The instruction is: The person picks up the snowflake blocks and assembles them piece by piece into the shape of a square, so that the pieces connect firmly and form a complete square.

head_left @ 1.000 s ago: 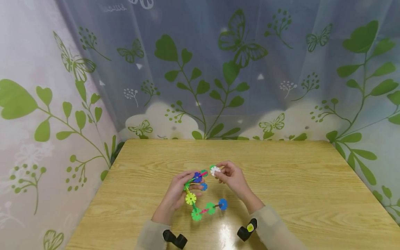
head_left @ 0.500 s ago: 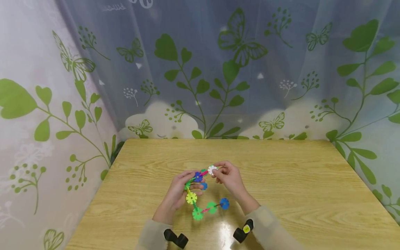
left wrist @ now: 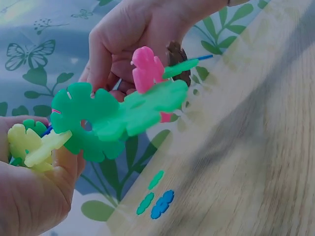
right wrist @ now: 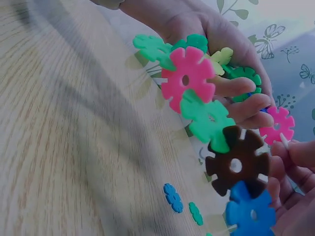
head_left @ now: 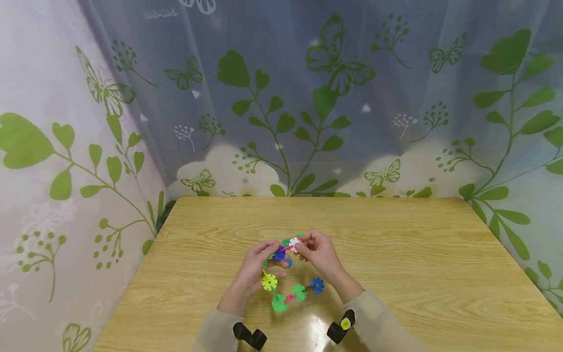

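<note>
A chain of notched plastic discs hangs from my left hand (head_left: 249, 271), which grips it near the dark blue disc (head_left: 279, 253). Below run a yellow disc (head_left: 270, 282), a green disc (head_left: 279, 303), a pink one, another green, a brown disc (right wrist: 256, 164) and a blue disc (head_left: 317, 285) at the free end. At the upper end sticks out a second pink disc (right wrist: 278, 123). My right hand (head_left: 324, 256) pinches a white disc (head_left: 293, 244) edge-on against this pink disc. Whether their notches interlock, I cannot tell.
Loose discs lie on the wooden table (head_left: 418, 264) beyond and below the hands: two green ones (left wrist: 145, 203) and a blue one (left wrist: 162, 204). Patterned curtains (head_left: 281, 122) close off the back and both sides.
My right hand has brought the white disc leftward, from apart to against the chain's pink disc. The left hand stays almost in place, and the hanging chain has swung slightly.
</note>
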{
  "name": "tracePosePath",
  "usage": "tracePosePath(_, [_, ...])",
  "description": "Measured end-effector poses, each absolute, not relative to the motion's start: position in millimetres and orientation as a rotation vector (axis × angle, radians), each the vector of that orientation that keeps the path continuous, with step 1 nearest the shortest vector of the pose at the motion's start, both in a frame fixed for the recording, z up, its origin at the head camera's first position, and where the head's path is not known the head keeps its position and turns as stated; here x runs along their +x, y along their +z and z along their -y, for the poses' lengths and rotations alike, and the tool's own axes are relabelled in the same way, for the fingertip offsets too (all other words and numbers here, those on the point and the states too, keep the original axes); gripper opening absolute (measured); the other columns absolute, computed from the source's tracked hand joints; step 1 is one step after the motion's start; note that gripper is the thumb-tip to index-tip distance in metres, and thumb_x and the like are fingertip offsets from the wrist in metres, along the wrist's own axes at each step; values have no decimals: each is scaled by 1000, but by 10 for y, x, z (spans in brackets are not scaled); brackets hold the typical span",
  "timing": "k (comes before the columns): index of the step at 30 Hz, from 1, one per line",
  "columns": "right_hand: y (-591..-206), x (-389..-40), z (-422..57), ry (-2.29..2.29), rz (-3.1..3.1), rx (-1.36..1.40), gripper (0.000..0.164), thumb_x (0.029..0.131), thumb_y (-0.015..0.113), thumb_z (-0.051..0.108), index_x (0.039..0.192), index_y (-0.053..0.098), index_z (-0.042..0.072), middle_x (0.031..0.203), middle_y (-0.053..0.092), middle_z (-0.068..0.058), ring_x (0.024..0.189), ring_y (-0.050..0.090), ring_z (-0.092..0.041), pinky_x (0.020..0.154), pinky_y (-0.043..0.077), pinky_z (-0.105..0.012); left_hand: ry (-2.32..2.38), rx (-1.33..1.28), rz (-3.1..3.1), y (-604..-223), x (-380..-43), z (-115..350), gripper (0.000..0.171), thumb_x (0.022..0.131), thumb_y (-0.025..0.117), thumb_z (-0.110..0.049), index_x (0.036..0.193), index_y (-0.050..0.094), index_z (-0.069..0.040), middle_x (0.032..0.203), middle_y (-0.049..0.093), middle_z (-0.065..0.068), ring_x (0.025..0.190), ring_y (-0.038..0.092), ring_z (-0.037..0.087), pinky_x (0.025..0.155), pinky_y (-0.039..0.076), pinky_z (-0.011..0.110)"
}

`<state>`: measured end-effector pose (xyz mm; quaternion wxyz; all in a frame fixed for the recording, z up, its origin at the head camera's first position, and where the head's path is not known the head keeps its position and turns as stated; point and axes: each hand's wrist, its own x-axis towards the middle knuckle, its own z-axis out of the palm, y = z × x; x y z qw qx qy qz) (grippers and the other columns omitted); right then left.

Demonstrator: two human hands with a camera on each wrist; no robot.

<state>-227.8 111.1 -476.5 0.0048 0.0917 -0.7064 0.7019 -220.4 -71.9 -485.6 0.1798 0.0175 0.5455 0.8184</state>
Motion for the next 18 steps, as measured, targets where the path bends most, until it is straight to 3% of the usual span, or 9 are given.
tracePosePath(9, [-4759, -2251, -1086, 2147, 2224, 350, 7, 87, 61, -3, 93, 58, -4, 75, 62, -19, 66, 59, -40, 55, 52, -29, 2314, 67, -1576, -4853, -2186, 702, 46, 94, 57, -29, 117, 47, 9, 82, 61, 8, 68, 64, 20, 66, 57, 45])
tracePosePath(18, [-4761, -2221, -1080, 2243, 2187, 391, 8, 86, 60, -9, 92, 54, -10, 78, 61, -26, 62, 61, -29, 55, 54, -24, 2289, 84, -1603, -4873, -2179, 707, 39, 95, 55, -25, 113, 50, 8, 82, 62, 12, 68, 63, 19, 64, 58, 44])
